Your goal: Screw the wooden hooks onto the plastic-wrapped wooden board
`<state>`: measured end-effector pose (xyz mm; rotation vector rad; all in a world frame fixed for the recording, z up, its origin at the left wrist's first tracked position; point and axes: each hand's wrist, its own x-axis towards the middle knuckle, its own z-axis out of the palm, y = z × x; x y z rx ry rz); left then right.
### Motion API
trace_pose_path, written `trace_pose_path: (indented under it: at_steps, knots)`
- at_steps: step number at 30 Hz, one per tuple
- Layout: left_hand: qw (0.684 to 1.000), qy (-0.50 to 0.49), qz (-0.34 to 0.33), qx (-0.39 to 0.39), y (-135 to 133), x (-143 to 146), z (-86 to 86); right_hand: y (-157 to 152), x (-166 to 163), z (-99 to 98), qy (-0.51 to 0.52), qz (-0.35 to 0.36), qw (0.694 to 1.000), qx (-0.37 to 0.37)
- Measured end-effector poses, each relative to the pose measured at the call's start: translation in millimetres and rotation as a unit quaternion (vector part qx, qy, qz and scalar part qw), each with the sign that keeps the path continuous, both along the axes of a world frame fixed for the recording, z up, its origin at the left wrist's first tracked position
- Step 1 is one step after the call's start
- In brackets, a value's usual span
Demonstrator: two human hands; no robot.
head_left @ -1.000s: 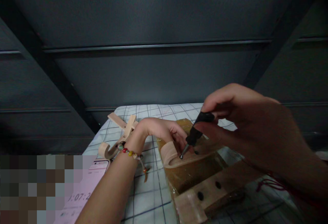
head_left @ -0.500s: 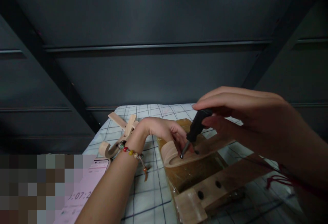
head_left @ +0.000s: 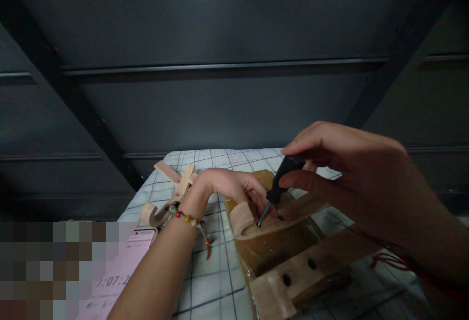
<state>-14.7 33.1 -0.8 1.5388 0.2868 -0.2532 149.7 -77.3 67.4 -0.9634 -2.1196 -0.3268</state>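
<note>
My right hand (head_left: 330, 159) grips a black-handled screwdriver (head_left: 280, 181) between thumb and fingers, tilted with its tip down on a screw (head_left: 259, 224) in a curved wooden piece (head_left: 244, 222). My left hand (head_left: 249, 188) is bent over the far side of that piece with its fingers curled against it near the screw. The piece has a hooked end and rests on a brown, plastic-wrapped block (head_left: 271, 249). A second wooden piece (head_left: 300, 268) with two dark holes lies across the nearer end of the block.
Beyond my left wrist lie several wooden parts (head_left: 172, 190), one of them hooked. At the lower left a phone (head_left: 120, 266) shows a timer. A checkered cloth (head_left: 216, 271) covers the table, and a dark panelled wall (head_left: 220, 110) stands behind it.
My right hand has turned slightly around the screwdriver handle, its thumb shifting left. The screwdriver tip stays at the screw, and my left hand has not visibly moved.
</note>
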Motion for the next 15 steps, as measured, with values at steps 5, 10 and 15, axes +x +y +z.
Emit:
trace_pose_path:
  at_steps: [5, 10, 15]
  knots:
    - [1.000, -0.010, 0.006, -0.009, -1, 0, 2.8, 1, 10, -1.8, -0.038, 0.109, 0.991, -0.063]
    - [1.000, -0.017, 0.008, -0.010, -2, 0, 3.7, 1, 11, -1.1, -0.014, 0.103, 0.993, -0.053]
    - [1.000, -0.029, 0.005, -0.008, -2, 1, 3.3, -4, 1, 3.2, 0.030, 0.128, 0.985, -0.116]
